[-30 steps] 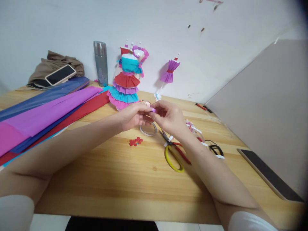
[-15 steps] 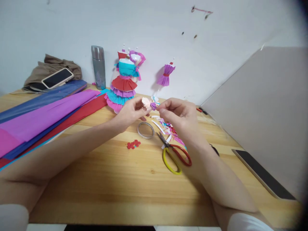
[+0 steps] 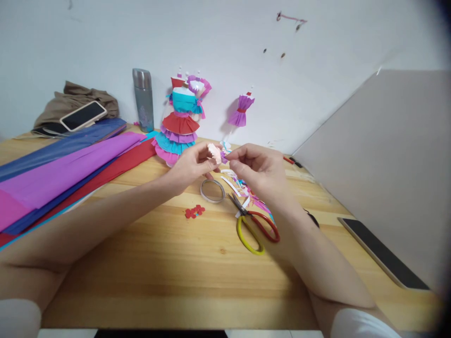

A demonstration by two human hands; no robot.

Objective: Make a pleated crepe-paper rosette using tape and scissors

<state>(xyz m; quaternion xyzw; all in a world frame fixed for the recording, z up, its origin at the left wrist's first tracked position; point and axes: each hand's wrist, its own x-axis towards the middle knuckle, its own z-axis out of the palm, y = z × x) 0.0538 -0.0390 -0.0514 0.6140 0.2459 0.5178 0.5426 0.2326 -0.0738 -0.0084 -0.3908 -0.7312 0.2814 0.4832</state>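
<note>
Between the thumb and fingers of my left hand [image 3: 197,162] is a small ruffled paper piece [image 3: 214,153], pale pink with a purple part at its right side. The fingertips of my right hand [image 3: 259,166] are pinched together at the purple end. Whatever lies right between those fingertips is too small to make out clearly. Below the hands lie a roll of clear tape [image 3: 202,193] and scissors [image 3: 242,211] with one red and one yellow handle. Several red paper flower cut-outs [image 3: 195,211] rest to the left of the scissors.
Dressed paper figures [image 3: 181,123] and a purple paper dress [image 3: 241,110] stand by the wall. Paper scraps [image 3: 252,190] lie under my right hand. At left are crepe sheets [image 3: 77,162], a bottle [image 3: 143,101], a phone [image 3: 83,116] and brown cloth [image 3: 75,96]. A dark flat device [image 3: 384,253] lies right.
The ruffled piece has turned slightly in my left hand, so its pale pink frill now shows narrower. My right fingertips have moved a little to the left. The whole view has shifted slightly.
</note>
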